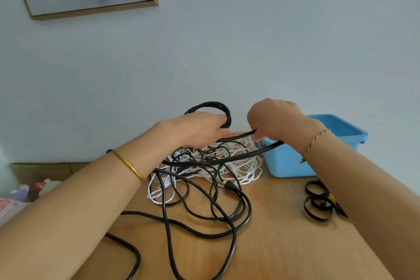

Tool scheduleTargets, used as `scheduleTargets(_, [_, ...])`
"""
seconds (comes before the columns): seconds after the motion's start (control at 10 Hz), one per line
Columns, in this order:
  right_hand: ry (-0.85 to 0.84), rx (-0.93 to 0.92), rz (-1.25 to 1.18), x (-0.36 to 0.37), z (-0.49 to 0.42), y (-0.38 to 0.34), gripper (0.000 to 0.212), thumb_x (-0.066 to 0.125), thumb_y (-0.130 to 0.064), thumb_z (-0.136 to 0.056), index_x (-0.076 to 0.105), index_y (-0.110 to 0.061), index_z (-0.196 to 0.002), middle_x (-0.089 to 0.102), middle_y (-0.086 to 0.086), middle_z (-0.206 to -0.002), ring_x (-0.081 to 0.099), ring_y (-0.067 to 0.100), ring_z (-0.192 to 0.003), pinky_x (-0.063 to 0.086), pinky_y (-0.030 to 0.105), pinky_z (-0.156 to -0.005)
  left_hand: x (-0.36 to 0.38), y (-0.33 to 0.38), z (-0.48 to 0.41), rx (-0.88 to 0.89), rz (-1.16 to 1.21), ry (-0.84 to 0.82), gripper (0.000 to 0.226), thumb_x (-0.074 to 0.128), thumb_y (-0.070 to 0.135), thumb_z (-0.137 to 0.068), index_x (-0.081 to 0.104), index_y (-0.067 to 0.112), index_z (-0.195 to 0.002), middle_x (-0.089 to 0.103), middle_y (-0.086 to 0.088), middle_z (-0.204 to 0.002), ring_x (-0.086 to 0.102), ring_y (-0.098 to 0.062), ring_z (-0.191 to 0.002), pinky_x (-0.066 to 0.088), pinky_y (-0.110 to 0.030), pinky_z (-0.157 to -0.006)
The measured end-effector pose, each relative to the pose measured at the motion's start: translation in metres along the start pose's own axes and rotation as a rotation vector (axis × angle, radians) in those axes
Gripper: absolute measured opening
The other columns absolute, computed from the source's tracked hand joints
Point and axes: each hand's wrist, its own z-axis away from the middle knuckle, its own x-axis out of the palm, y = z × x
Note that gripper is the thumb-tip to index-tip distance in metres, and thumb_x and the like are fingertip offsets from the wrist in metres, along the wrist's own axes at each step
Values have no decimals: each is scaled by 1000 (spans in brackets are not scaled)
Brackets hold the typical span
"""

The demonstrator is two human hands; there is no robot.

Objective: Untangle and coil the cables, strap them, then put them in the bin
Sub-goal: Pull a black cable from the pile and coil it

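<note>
The left grip point(200, 130) curls around a small coil of black cable point(221, 107) and holds it up above the table point(284, 245). The right grip point(273, 118) pinches a black strand point(241, 135) just beside the coil. Under both grips a messy pile of white cable point(247, 166) lies on the table, mixed with loose black loops. The blue bin point(291, 163) stands behind the right wrist. Some black straps point(320, 204) lie near the right arm.
</note>
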Motion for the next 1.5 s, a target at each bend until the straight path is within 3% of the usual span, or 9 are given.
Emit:
scheduleTargets(0.2, [422, -147, 140, 14, -10, 2, 26, 54, -41, -94, 62, -17, -92, 49, 1, -80, 55, 25, -71, 33, 28, -56, -9, -11, 12, -10, 399, -187, 40, 38, 57, -95, 50, 19, -101, 53, 0, -48, 37, -13, -33, 34, -20, -37])
scheduleTargets(0.3, [632, -273, 130, 33, -15, 9, 31, 73, -32, -81, 59, -11, -63, 38, 1, -55, 26, 18, -39, 18, 16, -43, -14, -11, 16, -3, 390, -245, 32, 54, 39, -93, 53, 13, -110, 49, 2, -43, 35, -15, -34, 31, -21, -37])
scheduleTargets(0.4, [776, -292, 119, 47, -23, 14, 36, 52, -36, -90, 56, -14, -61, 39, 0, -51, 21, 14, -39, 17, 16, -41, -19, -9, 17, -17, 666, -329, 27, 47, 22, -98, 54, 6, -118, 44, 0, -44, 27, -10, -31, 22, -16, -33])
scheduleTargets(0.6, [831, -251, 51, 61, -31, 9, 34, 45, -37, -90, 62, -12, -73, 45, -3, -48, 37, 14, -31, 17, 17, -38, -23, -17, 20, 137, 1343, -482, 44, 47, 28, -93, 59, 1, -125, 36, 2, -42, 24, -1, -26, 17, -12, -26])
scheduleTargets(0.8, [673, -12, -201, 85, -24, -7, 36, 64, -35, -84, 55, -4, -98, 63, 2, -67, 58, 28, -43, 25, 22, -41, -15, -11, 16, 289, 1846, -403, 62, 30, 46, -94, 45, -4, -127, 43, 6, -41, 33, 1, -24, 20, -9, -24])
scheduleTargets(1.0, [247, 168, -707, 93, -9, -38, 25, 32, -14, -99, 41, -13, -122, 61, 11, -102, 59, 33, -91, 46, 34, -72, -18, 3, 1, 161, 2188, 20, 58, 26, 52, -99, 50, 3, -117, 42, 8, -45, 30, -3, -25, 21, -10, -24])
scheduleTargets(1.1, [193, 86, -916, 90, -1, -55, 25, 39, -15, -98, 47, -12, -122, 60, 12, -110, 58, 30, -97, 43, 30, -76, -10, 6, -12, 131, 2327, 212, 47, 32, 54, -97, 46, 11, -108, 46, 8, -54, 30, -3, -29, 22, -12, -28])
scheduleTargets(1.3, [90, -83, -861, 73, 13, -69, 22, 48, -14, -95, 52, -3, -114, 61, 12, -99, 60, 26, -88, 50, 31, -72, -8, 2, -25, -17, 2213, 550, 39, 35, 46, -101, 41, 10, -87, 56, -3, -62, 35, -6, -36, 29, -17, -35])
scheduleTargets(1.5, [26, -114, -785, 61, 26, -67, 24, 52, -12, -92, 58, -10, -115, 65, 6, -99, 64, 23, -87, 57, 37, -78, -3, -2, -24, -33, 1869, 543, 22, 36, 17, -104, 40, 10, -84, 55, -9, -80, 42, -15, -52, 38, -24, -47])
